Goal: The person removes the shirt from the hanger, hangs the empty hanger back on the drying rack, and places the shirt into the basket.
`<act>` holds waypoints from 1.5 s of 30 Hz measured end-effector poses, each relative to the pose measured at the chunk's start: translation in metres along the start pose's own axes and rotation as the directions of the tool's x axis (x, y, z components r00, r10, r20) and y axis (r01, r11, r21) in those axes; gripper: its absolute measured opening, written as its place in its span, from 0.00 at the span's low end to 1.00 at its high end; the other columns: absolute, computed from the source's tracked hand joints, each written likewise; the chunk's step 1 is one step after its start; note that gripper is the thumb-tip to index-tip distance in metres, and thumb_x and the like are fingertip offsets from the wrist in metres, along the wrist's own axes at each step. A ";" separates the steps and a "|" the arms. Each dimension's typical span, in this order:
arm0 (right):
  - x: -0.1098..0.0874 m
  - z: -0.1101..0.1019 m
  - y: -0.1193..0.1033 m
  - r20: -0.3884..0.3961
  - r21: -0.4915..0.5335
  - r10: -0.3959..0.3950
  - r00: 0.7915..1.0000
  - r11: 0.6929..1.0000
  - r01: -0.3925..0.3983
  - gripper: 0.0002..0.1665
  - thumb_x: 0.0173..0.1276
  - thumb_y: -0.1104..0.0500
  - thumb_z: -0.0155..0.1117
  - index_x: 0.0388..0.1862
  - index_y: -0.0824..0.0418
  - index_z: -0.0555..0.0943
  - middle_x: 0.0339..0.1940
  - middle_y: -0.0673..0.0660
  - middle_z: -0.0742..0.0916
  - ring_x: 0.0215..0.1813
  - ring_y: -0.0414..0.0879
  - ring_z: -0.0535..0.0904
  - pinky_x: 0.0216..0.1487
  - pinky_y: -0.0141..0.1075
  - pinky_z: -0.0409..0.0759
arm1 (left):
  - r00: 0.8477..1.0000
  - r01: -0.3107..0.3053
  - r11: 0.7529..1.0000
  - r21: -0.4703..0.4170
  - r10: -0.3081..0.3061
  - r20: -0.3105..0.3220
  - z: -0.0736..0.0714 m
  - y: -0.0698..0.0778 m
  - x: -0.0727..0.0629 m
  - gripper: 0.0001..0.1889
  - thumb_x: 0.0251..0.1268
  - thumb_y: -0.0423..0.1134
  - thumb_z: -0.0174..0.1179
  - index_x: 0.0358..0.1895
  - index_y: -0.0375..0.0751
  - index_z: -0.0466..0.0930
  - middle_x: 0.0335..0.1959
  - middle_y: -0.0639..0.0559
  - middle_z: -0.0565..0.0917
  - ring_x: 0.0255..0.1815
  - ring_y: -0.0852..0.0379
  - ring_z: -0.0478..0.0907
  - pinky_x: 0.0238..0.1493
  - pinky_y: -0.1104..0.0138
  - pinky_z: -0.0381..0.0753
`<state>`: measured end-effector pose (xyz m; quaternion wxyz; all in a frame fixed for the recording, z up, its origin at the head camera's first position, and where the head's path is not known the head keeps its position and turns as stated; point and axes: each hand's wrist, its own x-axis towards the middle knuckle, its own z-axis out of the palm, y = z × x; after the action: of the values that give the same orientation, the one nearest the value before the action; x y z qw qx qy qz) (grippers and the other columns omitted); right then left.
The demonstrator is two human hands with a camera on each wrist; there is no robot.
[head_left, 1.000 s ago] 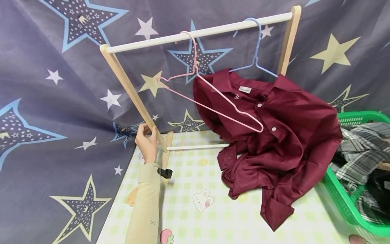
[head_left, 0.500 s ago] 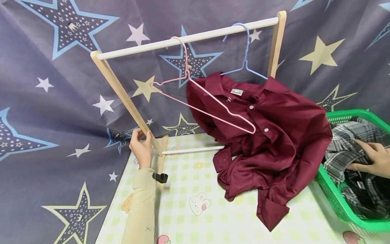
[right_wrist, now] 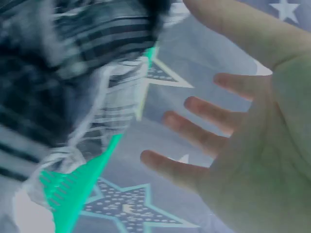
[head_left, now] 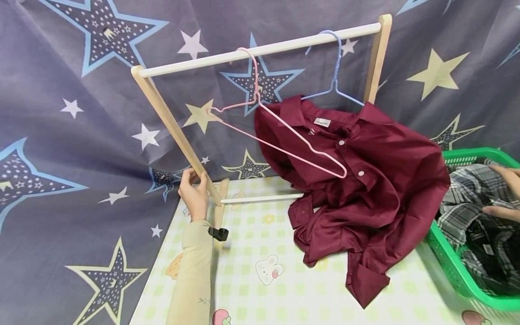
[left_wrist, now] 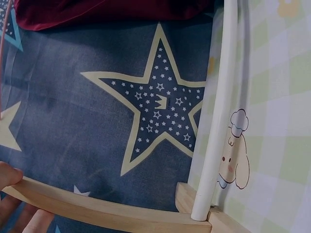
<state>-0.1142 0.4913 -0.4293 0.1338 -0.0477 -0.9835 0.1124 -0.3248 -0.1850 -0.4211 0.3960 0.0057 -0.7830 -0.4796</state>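
Starry drapery (head_left: pixel 101 153); left hand (head_left: pixel 195 198), narrow grip on wooden post (head_left: pixel 172 124); right hand (right_wrist: pixel 252 145) (grip wide) beside rumpled plaid cloth (head_left: pixel 467 185).

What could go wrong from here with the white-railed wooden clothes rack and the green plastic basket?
The bare pink wire hanger slants in front of the maroon button-up shirt and might snag it; whether they touch is unclear.

The left hand grips the rack's light wooden side post, so a tug could shift the rack.

By the right hand, grey plaid cloth lies bunched against dark cloth in the basket; lifting one might drag the other.
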 end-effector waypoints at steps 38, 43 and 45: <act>0.056 -0.083 -0.190 -0.441 0.141 -0.329 0.835 0.894 0.426 0.19 0.68 0.63 0.65 0.56 0.68 0.79 0.45 0.65 0.83 0.44 0.37 0.72 0.43 0.25 0.64 | 0.999 0.034 0.999 -0.024 -0.034 0.003 -0.001 0.001 -0.001 0.08 0.64 0.33 0.66 0.44 0.36 0.82 0.43 0.41 0.88 0.46 0.44 0.84 0.56 0.51 0.80; 0.062 -0.081 -0.202 -0.461 0.111 -0.342 0.819 0.894 0.435 0.14 0.67 0.64 0.66 0.50 0.66 0.82 0.39 0.63 0.82 0.39 0.50 0.70 0.40 0.37 0.63 | 0.999 0.042 0.999 -0.030 -0.042 0.002 -0.002 0.003 -0.001 0.08 0.64 0.33 0.67 0.44 0.36 0.82 0.42 0.40 0.88 0.46 0.43 0.84 0.56 0.51 0.79; 0.063 -0.079 -0.205 -0.470 0.102 -0.336 0.816 0.897 0.429 0.12 0.67 0.64 0.66 0.48 0.66 0.83 0.36 0.61 0.81 0.37 0.46 0.67 0.38 0.36 0.62 | 0.999 0.040 0.999 -0.029 -0.040 0.004 -0.001 0.003 -0.001 0.08 0.63 0.33 0.67 0.44 0.36 0.82 0.43 0.40 0.88 0.47 0.43 0.84 0.56 0.52 0.80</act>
<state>-0.1662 0.3169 -0.2917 0.3770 0.1417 -0.8995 0.1693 -0.3221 -0.1833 -0.4191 0.3850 0.0145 -0.7763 -0.4988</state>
